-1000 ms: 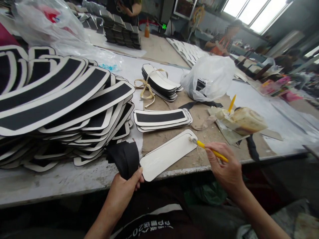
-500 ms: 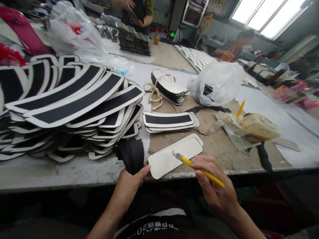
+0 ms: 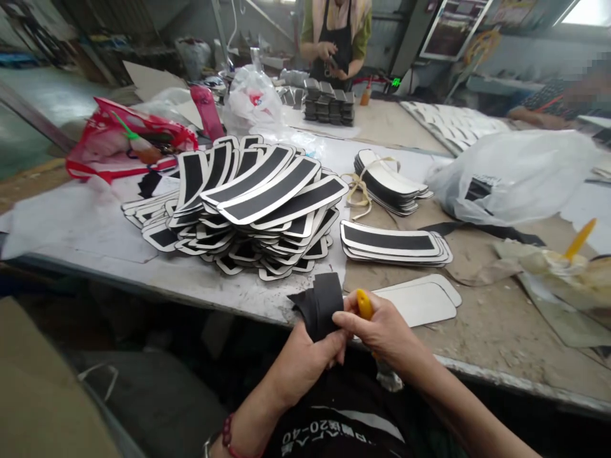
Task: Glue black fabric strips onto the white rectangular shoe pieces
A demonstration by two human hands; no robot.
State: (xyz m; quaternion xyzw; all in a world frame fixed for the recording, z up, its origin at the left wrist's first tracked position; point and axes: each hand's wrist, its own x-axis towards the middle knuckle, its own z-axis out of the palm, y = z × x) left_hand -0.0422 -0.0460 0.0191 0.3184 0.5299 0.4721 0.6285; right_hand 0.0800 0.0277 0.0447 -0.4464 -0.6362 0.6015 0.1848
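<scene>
My left hand is closed around a bundle of black strips at the table's front edge. My right hand has its thumb and finger at the right side of that bundle. Tucked in the same right hand is a brush with a yellow handle; its bristle end points down behind the hand. White curved-edge pieces lie overlapped on the table just right of my hands, partly hidden by the right hand. Beyond them sits a small stack of white pieces with black centres.
A big heap of black-and-white pieces spreads over the left. Further back are a tied stack and a white plastic bag. A glue-crusted container stands at right. Across the table, a person handles something near dark stacked pieces.
My right hand has left the white piece and moved to the black strips, its brush turned bristles-down. The left hand has let go of the white piece. The view has swung left.
</scene>
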